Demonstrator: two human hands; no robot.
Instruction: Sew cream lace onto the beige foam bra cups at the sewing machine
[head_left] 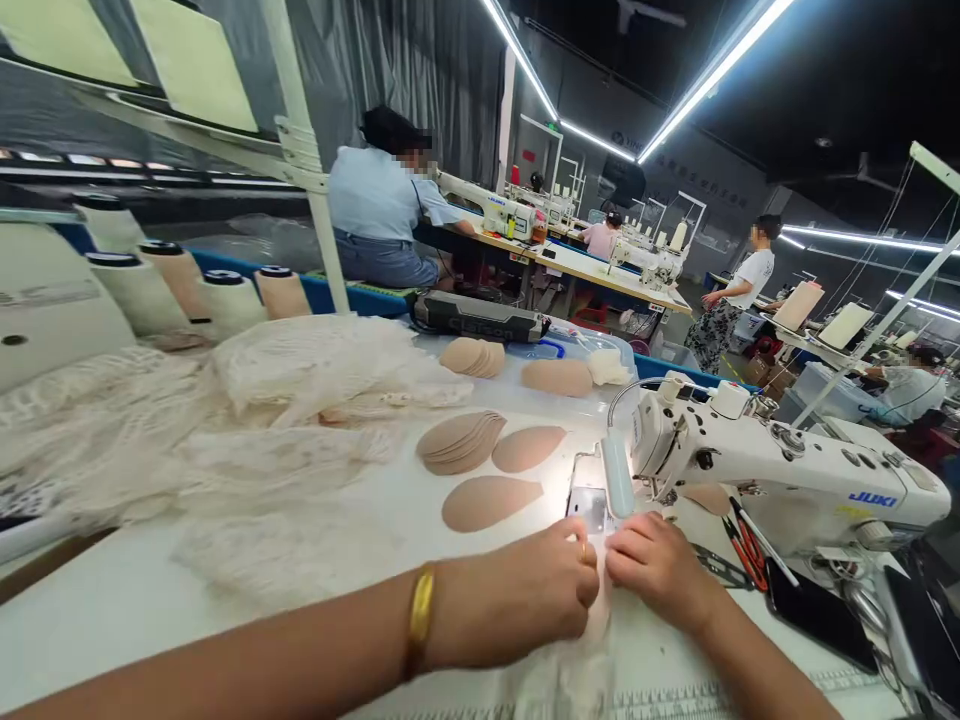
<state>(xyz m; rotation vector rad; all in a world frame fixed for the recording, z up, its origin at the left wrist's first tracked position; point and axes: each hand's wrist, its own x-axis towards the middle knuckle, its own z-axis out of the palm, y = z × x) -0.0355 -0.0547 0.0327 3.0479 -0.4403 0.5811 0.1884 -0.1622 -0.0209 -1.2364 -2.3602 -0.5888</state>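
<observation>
Both of my hands are at the front of a white sewing machine (780,460), close to its lit needle area. My left hand (517,595), with a ring and a gold bangle, pinches pale sheer fabric (598,625) that hangs down toward me. On the other side of that fabric, my right hand (660,570) has its fingers closed on the edge. A small lamp (618,475) hangs just above the fingertips. Left of the needle lie beige teardrop-shaped pads: a fanned stack (459,443), a single pad (529,449) and another single pad (491,502).
Cream lace fabric (285,400) is heaped on the left, before several thread cones (225,298). More beige pads (472,357) lie behind. Scissors with red handles (746,550) and a black phone (817,615) rest at right. A ruler strip (675,700) runs along the front. Other people sit farther back.
</observation>
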